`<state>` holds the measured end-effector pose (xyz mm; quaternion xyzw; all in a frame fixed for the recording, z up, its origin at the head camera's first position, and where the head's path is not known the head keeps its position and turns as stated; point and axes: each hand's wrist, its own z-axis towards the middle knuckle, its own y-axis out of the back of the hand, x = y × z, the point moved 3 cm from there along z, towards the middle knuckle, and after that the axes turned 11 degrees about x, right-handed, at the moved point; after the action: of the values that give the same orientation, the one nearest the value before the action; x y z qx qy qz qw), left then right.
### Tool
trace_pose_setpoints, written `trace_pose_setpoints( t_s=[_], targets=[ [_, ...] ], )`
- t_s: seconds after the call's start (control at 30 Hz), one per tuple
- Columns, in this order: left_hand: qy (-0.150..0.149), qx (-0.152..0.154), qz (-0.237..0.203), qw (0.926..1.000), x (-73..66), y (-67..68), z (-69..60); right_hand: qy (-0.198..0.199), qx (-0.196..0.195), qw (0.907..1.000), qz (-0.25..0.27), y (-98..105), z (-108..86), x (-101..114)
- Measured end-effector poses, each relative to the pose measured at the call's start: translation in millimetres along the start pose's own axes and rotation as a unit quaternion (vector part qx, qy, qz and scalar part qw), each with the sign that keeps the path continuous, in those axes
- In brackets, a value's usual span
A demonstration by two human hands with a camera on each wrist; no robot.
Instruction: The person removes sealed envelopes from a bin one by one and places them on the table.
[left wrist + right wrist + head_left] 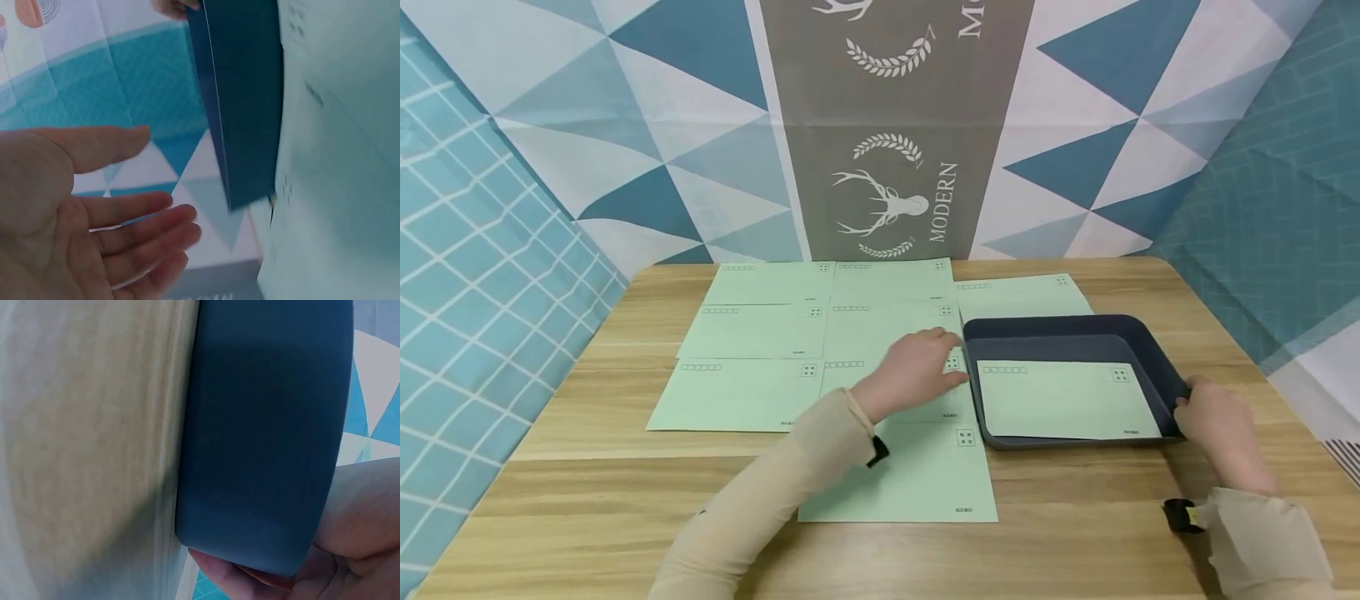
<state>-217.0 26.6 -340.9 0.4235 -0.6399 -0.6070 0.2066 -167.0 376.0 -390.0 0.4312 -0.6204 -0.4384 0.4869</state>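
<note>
A dark grey-blue rectangular tray (1052,346) sits on the right part of the table, with one pale green envelope (1067,404) lying in it. My right hand (1219,429) grips the tray's right side; the right wrist view shows the thumb and fingers at the corner of the tray wall (262,437). Just left of the tray, my left hand (913,373) hovers above the laid-out envelopes. Its thumb and fingers (137,237) are spread apart and hold nothing. They point toward the tray's left wall (244,112), and a gap shows between them in the left wrist view.
Several green envelopes (752,333) lie in rows on the wooden table (587,467), left of the tray. Another envelope (1022,296) is partly covered by the tray's far edge. The lowest envelope (902,475) is near the left forearm. A patterned cloth (887,125) hangs behind the table.
</note>
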Motion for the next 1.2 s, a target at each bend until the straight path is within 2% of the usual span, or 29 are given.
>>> trace_pose_setpoints(
  t_s=[0.2,0.27,0.47,0.6,0.77,0.83,1.0,1.2],
  targets=[
    [-0.056,0.048,0.035,0.9966,-24.7,-23.5,26.3,0.004,-0.006,1.0000,-0.003,-1.5,0.5,1.8],
    [-0.063,0.055,0.054,0.9950,-29.1,-32.8,32.9,0.003,-0.005,1.0000,-0.003,-1.5,0.5,2.1],
    [-0.049,0.071,0.117,0.9894,-37.1,-46.2,46.7,0.010,-0.015,0.9998,-0.005,0.3,0.1,3.4],
    [-0.032,0.086,0.145,0.9852,-39.9,-49.7,49.5,0.013,-0.016,0.9998,-0.002,-0.5,-0.4,4.1],
    [-0.022,0.080,0.185,0.9792,-43.9,-50.7,50.4,0.009,-0.008,0.9999,0.001,0.6,0.2,3.6],
    [-0.020,0.088,0.200,0.9757,-45.2,-50.8,52.1,0.004,-0.001,1.0000,0.002,1.1,0.1,3.1],
    [-0.011,0.117,0.204,0.9719,-46.6,-52.0,55.6,-0.004,0.007,1.0000,-0.001,0.5,-0.2,2.9],
    [-0.009,0.118,0.209,0.9708,-48.7,-49.5,54.1,-0.006,0.006,1.0000,-0.005,-0.7,0.4,1.8]
  ],
)
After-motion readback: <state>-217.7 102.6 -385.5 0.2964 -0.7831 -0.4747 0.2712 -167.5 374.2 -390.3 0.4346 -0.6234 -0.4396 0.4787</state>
